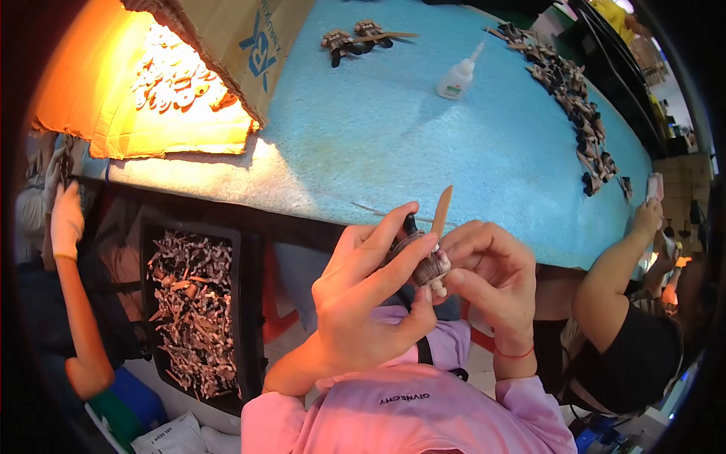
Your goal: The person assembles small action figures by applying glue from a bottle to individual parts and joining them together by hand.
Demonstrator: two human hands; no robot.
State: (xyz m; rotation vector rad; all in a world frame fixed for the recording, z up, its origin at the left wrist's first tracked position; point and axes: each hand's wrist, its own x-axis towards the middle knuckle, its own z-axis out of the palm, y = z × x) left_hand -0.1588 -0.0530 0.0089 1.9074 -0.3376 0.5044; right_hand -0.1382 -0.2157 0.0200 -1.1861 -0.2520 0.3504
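Between my two hands, just over the near edge of the blue table, is a small figurine (431, 266) with a brown striped body, pale rounded parts and a dark end. A flat tan blade-shaped piece (443, 212) sticks up from it. My left hand (355, 303) is closed around the figurine with its thumb and fingers. From the other side, my right hand (495, 276) pinches at the figurine's pale part with thumb and bent fingers. The exact contact of the right fingertips is partly hidden.
On the blue table (363, 136) stand a white nozzle bottle (456, 82), two figurines (354, 41) and a long row of figurines (571, 94). A cardboard box (234, 45) shelters brightly lit small parts. A black crate (246, 303) of parts sits left. Co-workers (631, 333) flank me.
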